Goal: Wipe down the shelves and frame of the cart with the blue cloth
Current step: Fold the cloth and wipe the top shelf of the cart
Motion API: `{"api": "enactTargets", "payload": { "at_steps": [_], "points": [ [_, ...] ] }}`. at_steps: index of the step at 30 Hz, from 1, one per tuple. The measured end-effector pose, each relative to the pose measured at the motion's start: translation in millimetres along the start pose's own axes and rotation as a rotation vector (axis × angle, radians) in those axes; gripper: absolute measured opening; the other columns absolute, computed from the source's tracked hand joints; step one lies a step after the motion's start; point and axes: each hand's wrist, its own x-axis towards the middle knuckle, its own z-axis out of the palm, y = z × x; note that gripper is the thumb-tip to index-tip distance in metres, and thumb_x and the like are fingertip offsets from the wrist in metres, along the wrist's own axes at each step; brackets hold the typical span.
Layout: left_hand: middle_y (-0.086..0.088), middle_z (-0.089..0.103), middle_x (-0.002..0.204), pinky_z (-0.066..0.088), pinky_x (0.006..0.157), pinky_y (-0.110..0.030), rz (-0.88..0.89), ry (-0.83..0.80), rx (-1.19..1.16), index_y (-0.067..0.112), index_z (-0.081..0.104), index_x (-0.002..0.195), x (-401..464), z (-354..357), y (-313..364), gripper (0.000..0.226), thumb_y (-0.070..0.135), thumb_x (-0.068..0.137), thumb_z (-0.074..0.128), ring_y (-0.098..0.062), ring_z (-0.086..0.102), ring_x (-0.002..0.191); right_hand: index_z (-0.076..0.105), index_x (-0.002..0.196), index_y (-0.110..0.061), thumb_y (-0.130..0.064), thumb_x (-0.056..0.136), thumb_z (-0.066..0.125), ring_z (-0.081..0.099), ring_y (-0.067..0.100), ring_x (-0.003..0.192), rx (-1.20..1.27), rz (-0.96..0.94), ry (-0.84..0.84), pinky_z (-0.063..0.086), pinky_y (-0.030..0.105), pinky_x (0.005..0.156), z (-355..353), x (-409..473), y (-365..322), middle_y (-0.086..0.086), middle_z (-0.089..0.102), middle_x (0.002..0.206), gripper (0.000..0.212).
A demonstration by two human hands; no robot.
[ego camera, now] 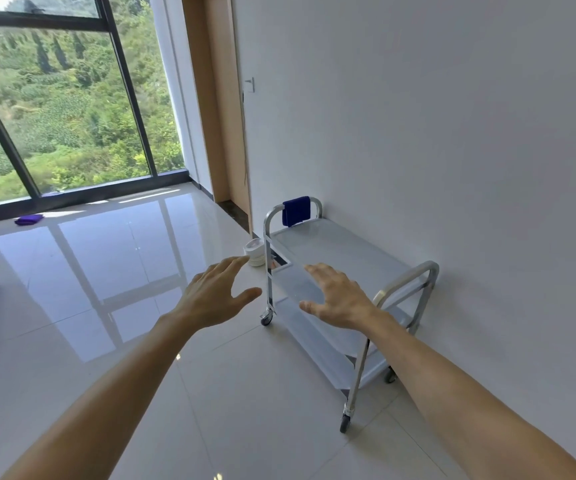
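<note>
We have both arms stretched out ahead, nothing held. Left hand (pixel 215 294) has its fingers spread and loose, over bare floor (pixel 106 271) just left of the cart. Right hand (pixel 336 299) is the same, fingers apart, in front of the cart's top shelf (pixel 342 247); can't tell if it touches the shelf.

Blue cloth (pixel 296 211) is draped over the far handle (pixel 272 216) of the steel two-shelf cart (pixel 359 368), well beyond both hands. Hanging there it's easy to grab, so we'd guess that's the first target.

Cart is parked close along the right wall (pixel 452 133), near handle (pixel 407 282) toward us. That likely makes the wall-side frame awkward to reach.

White round container (pixel 254 251) sits on the floor just left of the cart's far end. Purple cloth (pixel 28 220) lies far left by the window (pixel 54 116), not ours.

Wiping not yet begun.
</note>
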Motion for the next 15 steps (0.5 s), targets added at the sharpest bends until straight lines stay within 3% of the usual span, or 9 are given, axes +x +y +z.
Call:
{"api": "enactTargets", "payload": {
  "at_steps": [15],
  "points": [
    [0.006, 0.031, 0.159, 0.034, 0.112, -0.045, -0.108, -0.04, -0.091, 0.03, 0.024, 0.154, 193.4, 51.5, -107.4, 0.074, 0.06, 0.092, 0.051, -0.021, 0.035, 0.142, 0.02, 0.157, -0.027, -0.049, 0.093, 0.061, 0.027, 0.026, 0.148, 0.056, -0.036, -0.076, 0.033, 0.049, 0.116, 36.9, 247.7, 56.7, 0.0, 0.024, 0.163, 0.079]
  ]
}}
